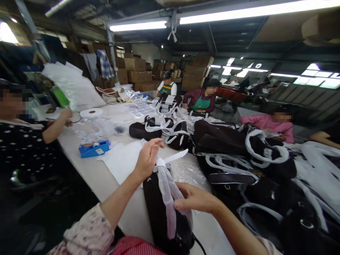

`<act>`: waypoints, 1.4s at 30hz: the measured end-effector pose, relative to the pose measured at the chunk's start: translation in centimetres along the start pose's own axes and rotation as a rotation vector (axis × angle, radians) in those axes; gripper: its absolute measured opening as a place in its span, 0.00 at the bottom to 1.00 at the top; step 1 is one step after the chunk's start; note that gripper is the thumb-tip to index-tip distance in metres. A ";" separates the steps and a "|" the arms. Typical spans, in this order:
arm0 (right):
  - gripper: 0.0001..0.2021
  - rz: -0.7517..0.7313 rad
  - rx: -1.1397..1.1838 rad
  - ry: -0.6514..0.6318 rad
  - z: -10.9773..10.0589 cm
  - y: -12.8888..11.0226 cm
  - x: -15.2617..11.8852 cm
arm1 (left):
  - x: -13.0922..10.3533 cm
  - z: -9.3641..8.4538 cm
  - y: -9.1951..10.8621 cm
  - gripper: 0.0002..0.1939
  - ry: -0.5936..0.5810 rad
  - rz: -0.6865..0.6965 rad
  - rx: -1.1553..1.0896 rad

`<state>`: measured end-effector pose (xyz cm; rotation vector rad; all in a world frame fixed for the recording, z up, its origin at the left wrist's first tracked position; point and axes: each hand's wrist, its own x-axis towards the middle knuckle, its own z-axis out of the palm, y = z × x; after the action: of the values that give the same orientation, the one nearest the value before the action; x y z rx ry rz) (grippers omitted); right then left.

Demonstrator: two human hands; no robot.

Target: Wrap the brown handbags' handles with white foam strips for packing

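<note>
A black bag lies lengthwise on the table in front of me. Its handles are wrapped in thin white material, and a white strip with a wavy edge sticks out to the right at their far end. My left hand is beside that far end, fingers stretched forward and apart from the strip, with nothing visible in them. Around the near part of the wrapped handles, my right hand has its thumb on top and its fingers partly hidden behind the wrapping.
Black bags with white-wrapped handles are piled on the right. To the left are a blue tape dispenser, a white roll and white sheets. A person in a dotted top stands left; several others work across the table.
</note>
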<state>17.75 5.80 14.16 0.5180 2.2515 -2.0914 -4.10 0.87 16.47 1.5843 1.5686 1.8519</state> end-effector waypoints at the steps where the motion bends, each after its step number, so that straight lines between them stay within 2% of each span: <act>1: 0.29 0.001 0.017 -0.008 0.8 0.3 -0.2 | -1.1 -0.2 -0.3 0.16 0.121 0.005 0.013; 3: 0.26 0.010 0.076 0.026 2.0 0.6 -0.4 | -4.3 -0.8 -1.2 0.11 0.347 -0.078 0.014; 4: 0.25 0.003 0.086 0.073 2.3 0.7 -0.6 | -6.3 -1.2 -1.7 0.07 0.379 -0.150 0.009; 5: 0.24 -0.011 0.087 0.123 2.4 0.7 -0.8 | -8.4 -1.7 -2.1 0.05 0.263 -0.235 -0.019; 6: 0.24 -0.028 0.075 0.175 2.4 0.7 -1.1 | -10.4 -2.1 -2.4 0.06 0.023 -0.320 -0.059; 7: 0.24 -0.040 0.048 0.233 2.2 0.7 -1.6 | -12.3 -2.5 -2.6 0.12 -0.232 -0.379 -0.105; 8: 0.26 -0.043 0.008 0.294 2.0 0.9 -2.3 | -13.9 -2.7 -2.7 0.22 -0.431 -0.406 -0.122; 9: 0.30 -0.031 -0.031 0.358 1.7 1.2 -3.1 | -15.2 -2.7 -2.6 0.29 -0.583 -0.420 -0.107; 10: 0.37 0.000 -0.059 0.417 1.6 1.7 -4.1 | -16.1 -2.7 -2.4 0.33 -0.668 -0.432 -0.069; 11: 0.45 0.049 -0.075 0.466 1.7 2.3 -5.2 | -16.7 -2.5 -2.2 0.32 -0.704 -0.438 -0.019; 13: 0.58 0.176 -0.098 0.527 2.7 4.2 -7.5 | -17.0 -2.0 -1.5 0.22 -0.726 -0.450 0.068; 15: 0.67 0.312 -0.132 0.561 4.9 6.8 -9.2 | -16.7 -1.8 -0.7 0.12 -0.808 -0.484 0.103; 16: 0.70 0.377 -0.150 0.583 6.4 8.3 -9.7 | -16.4 -1.8 -0.3 0.11 -0.898 -0.517 0.111; 18: 0.73 0.459 -0.169 0.654 9.7 11.2 -9.8 | -16.1 -1.9 0.8 0.10 -1.148 -0.586 0.099; 19: 0.73 0.472 -0.167 0.716 11.3 12.5 -9.6 | -16.0 -1.9 1.4 0.10 -1.276 -0.619 0.047; 21: 0.63 0.459 -0.137 0.907 14.0 14.6 -8.8 | -15.7 -1.5 2.7 0.12 -1.473 -0.661 -0.177; 23: 0.45 0.394 -0.132 1.097 15.8 15.9 -8.1 | -15.3 -0.6 3.8 0.27 -1.500 -0.651 -0.450; 25: 0.32 0.286 -0.163 1.221 16.8 16.5 -7.7 | -14.6 0.8 4.5 0.37 -1.423 -0.570 -0.556; 27: 0.26 0.182 -0.154 1.299 17.5 16.9 -7.6 | -13.7 2.4 4.6 0.33 -1.344 -0.394 -0.425; 29: 0.27 0.154 -0.021 1.360 18.2 17.4 -7.4 | -12.8 4.2 4.3 0.26 -1.331 -0.159 -0.180; 33: 0.30 0.201 0.531 1.477 19.9 17.9 -6.5 | -12.7 7.6 3.1 0.22 -1.453 0.294 0.300; 36: 0.26 0.097 0.783 1.535 20.5 16.7 -6.8 | -13.5 9.6 2.2 0.20 -1.598 0.541 0.409; 38: 0.23 0.020 0.813 1.599 20.4 15.3 -7.7 | -13.6 10.6 1.6 0.16 -1.663 0.571 0.373; 42: 0.19 -0.040 0.719 1.694 19.3 12.9 -9.7 | -12.3 11.6 0.2 0.11 -1.721 0.485 0.213</act>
<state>26.28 -14.63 2.09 3.1579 1.3051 -2.7564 10.22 -1.87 7.90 2.4943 0.4985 -0.0969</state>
